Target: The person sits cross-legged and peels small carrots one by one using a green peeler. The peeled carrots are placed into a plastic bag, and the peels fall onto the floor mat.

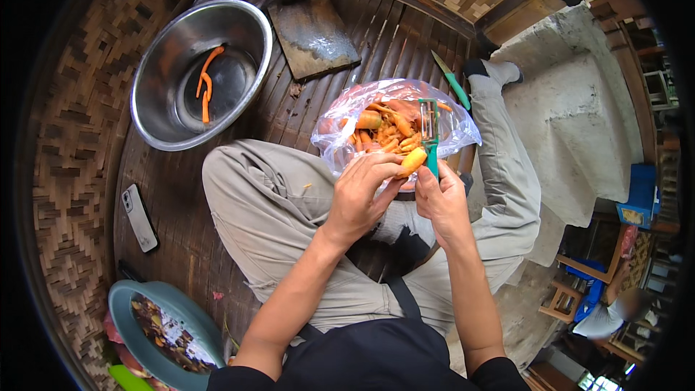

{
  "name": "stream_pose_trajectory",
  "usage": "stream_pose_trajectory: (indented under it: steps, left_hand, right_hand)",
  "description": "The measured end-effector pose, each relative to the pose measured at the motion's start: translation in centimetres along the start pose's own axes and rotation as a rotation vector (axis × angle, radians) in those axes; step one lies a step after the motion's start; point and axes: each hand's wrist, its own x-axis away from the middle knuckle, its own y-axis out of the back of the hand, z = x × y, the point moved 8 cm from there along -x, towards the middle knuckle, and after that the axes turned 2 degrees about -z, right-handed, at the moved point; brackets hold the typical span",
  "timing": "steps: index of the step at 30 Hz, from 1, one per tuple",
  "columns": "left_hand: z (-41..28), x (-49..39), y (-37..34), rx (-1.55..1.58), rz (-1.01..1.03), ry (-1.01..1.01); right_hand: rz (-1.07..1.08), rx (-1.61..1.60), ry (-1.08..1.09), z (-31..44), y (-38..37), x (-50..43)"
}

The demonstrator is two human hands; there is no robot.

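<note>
My left hand (pixel 362 195) grips a short, thick carrot (pixel 413 162) between thumb and fingers. My right hand (pixel 444 198) holds the green handle of a vegetable peeler (pixel 429 136), its metal blade pointing away from me, beside the carrot. Just beyond both hands a clear plastic bag (pixel 457 131) lies open, with several carrots (pixel 368 119) and orange peelings in it. At the upper left, a steel basin (pixel 163 81) holds a few thin orange carrot pieces (pixel 205 87). A knife with a green handle (pixel 457 90) lies right of the bag.
A worn wooden board (pixel 315 35) lies behind the bag on the slatted bamboo floor. Left of my knee is a phone (pixel 139 218). A blue-grey basin (pixel 122 304) with scraps stands at the lower left. Concrete steps (pixel 586 136) rise at the right; another person (pixel 602 321) is farther off.
</note>
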Motion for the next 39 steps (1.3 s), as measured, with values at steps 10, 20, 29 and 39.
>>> stream_pose_trajectory:
  steps: [10,20,29,39]
  left_hand:
    - [2.7,1.9,-2.1,0.485,0.111,0.405]
    - [3.1,1.5,-1.0,0.304,-0.016,0.355]
    - [3.5,1.5,-0.3,0.195,0.037,0.385]
    - [4.8,2.3,-1.2,0.388,0.015,0.529]
  right_hand:
    - [0.085,-0.235,-0.047,-1.2,-0.1,-0.3]
    - [0.017,0.791,0.448,5.0,0.9,4.5]
    - [0.102,1.294,0.667,6.7,-0.5,4.4]
    - [-0.105,1.205,0.351,6.7,0.9,3.0]
